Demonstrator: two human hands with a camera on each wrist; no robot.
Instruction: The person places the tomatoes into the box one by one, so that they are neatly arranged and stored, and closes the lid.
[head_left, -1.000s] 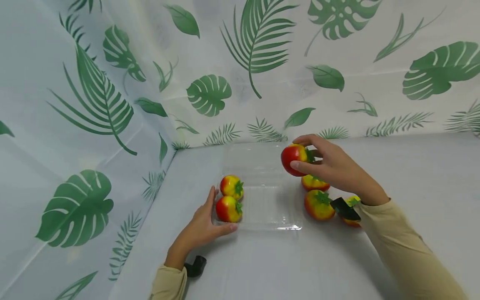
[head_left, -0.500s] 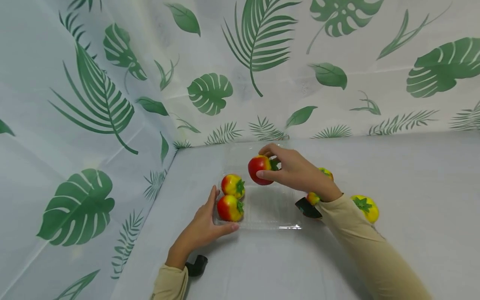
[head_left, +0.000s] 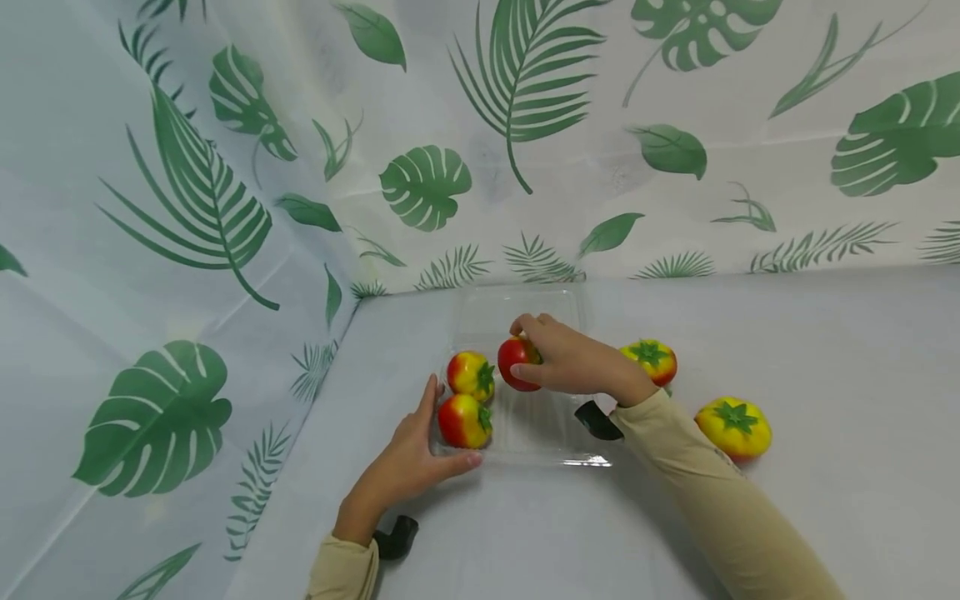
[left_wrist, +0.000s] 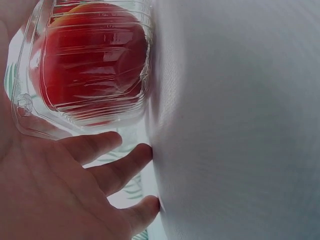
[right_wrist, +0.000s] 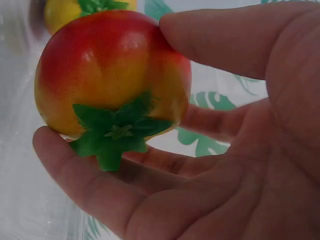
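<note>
My right hand [head_left: 573, 358] holds a red-and-yellow persimmon [head_left: 517, 363] with a green leafy top above a clear plastic clamshell box [head_left: 551, 454]. In the right wrist view, thumb and fingers are spread around the persimmon [right_wrist: 115, 70], its calyx facing the palm. Two more persimmons, a rear one [head_left: 470, 375] and a front one [head_left: 463, 421], sit inside the box along its left side. My left hand [head_left: 412, 454] rests at the box's left front corner, thumb along the front. In the left wrist view its fingers [left_wrist: 122, 172] lie extended beside the box wall.
The box's lid [head_left: 517, 304] lies folded back toward the leaf-patterned curtain [head_left: 675, 208]. Right of the box, persimmons stand on the white table [head_left: 840, 375]: one [head_left: 651, 360] partly behind the right forearm, another [head_left: 738, 427] further right.
My right hand has carried the persimmon leftward from beyond the box's right side, then lowered it over the box. The left hand stays at the box's corner.
</note>
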